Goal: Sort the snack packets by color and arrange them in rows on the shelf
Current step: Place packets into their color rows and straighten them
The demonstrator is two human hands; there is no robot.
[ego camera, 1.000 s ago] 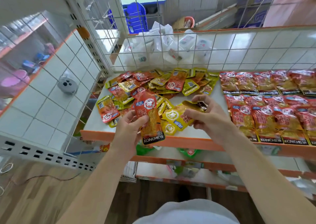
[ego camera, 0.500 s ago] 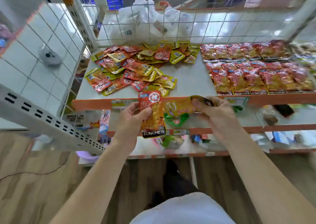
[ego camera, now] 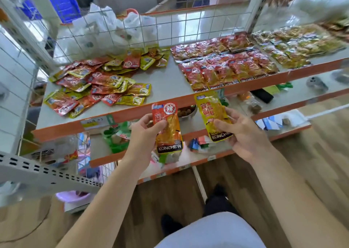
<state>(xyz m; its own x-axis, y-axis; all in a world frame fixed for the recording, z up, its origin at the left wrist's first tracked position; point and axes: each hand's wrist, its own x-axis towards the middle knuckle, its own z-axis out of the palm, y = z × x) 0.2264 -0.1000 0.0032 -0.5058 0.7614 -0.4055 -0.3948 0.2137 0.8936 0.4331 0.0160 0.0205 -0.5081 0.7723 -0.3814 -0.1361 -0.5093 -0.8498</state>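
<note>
My left hand [ego camera: 143, 134] grips a red snack packet [ego camera: 168, 126] upright, below the front edge of the top shelf [ego camera: 166, 81]. My right hand [ego camera: 243, 134] holds a yellow snack packet [ego camera: 211, 109] beside it, thumb across its front. A mixed pile of red and yellow packets [ego camera: 98, 87] lies on the shelf's left part. Rows of red packets [ego camera: 222, 66] cover the shelf's right part, and rows of yellow packets [ego camera: 298, 47] lie further right, blurred.
A white wire grid [ego camera: 132, 28] backs the shelf, with plastic bags [ego camera: 105, 30] behind it. Lower shelves [ego camera: 188, 153] hold green bags, a bowl and other small items. A perforated grey rail [ego camera: 47, 174] juts out at lower left. Wooden floor lies below.
Both hands have drawn back from the shelf toward me, each with its packet. The yellow packet has turned upright. The view has swung right, showing the yellow rows.
</note>
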